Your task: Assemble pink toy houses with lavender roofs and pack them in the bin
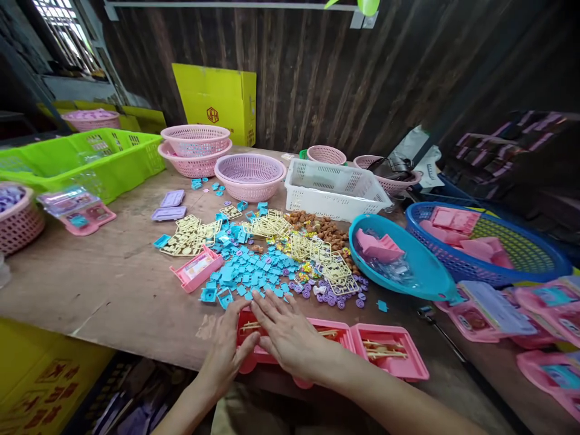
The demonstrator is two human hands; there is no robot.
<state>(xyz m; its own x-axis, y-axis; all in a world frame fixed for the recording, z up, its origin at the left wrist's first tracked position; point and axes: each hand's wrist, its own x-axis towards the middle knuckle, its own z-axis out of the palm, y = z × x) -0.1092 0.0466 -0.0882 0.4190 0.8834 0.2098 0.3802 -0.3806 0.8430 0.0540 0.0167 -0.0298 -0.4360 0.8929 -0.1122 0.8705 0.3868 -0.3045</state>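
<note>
A row of pink plastic trays (pixel 410 356) lies at the table's front edge, with thin cream-coloured plastic pieces (pixel 385 350) inside. At the left end of the row, my left hand (pixel 229 338) has its thumb and fingers apart around the tray's corner. My right hand (pixel 287 332) reaches across the trays, fingers stretched out and tips close to my left fingertips. Part of the trays is hidden beneath the hands. Just beyond them spreads a heap of small blue plastic pieces (pixel 258 270), beside purple swirl-shaped pieces (pixel 333 296) and cream sprues (pixel 339 272).
A pink tray with a card (pixel 198 270) stands left of the heap. Brown pieces (pixel 321 226) lie behind, near a white basket (pixel 335 190). To the right are a turquoise basin (pixel 426 272), a blue basket (pixel 534 266) and packed pink sets (pixel 484 314). A green crate (pixel 122 175) is at left.
</note>
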